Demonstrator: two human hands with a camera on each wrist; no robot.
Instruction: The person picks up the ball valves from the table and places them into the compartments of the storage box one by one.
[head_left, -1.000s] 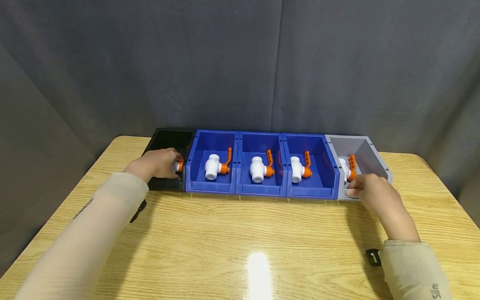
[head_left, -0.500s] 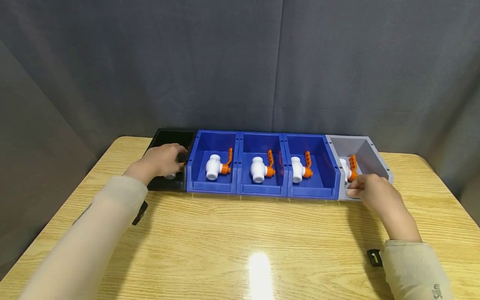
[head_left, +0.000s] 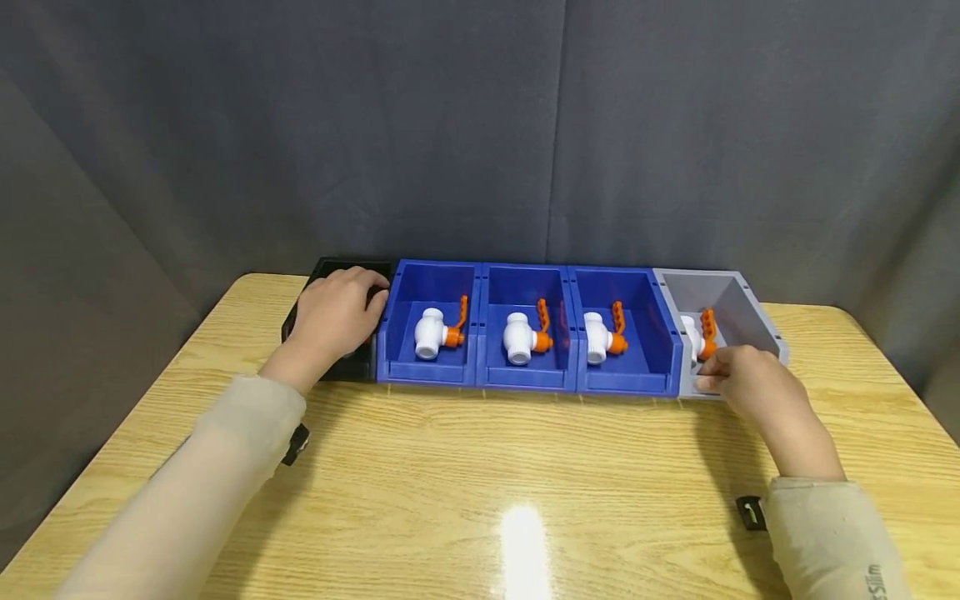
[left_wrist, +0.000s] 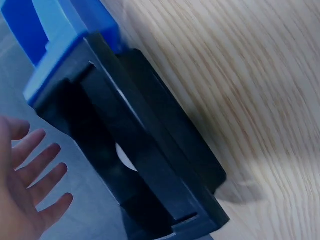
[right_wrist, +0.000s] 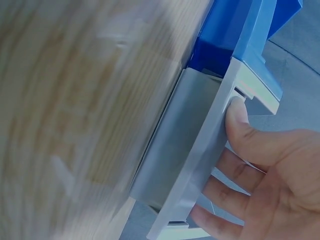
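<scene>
My left hand [head_left: 337,317] hovers over the black bin [left_wrist: 150,140] at the left end of the row, its fingers spread and holding nothing. Inside that bin a bit of a white piece [left_wrist: 126,157] shows; the hand and the walls hide the rest. At the other end, my right hand [head_left: 757,396] grips the front lip of the grey bin [right_wrist: 200,150], thumb outside and fingers behind the wall. A white ball valve with an orange handle [head_left: 707,333] lies in the grey bin, partly hidden by its wall.
Between the end bins stand three joined blue bins [head_left: 528,379], each with one white ball valve [head_left: 519,337] with an orange handle. The row sits on a wooden table [head_left: 420,500] before a dark grey curtain [head_left: 450,125].
My left hand has let go of a white and orange ball valve inside the black bin, then risen with its fingers spreading. The right hand keeps its hold on the grey bin.
</scene>
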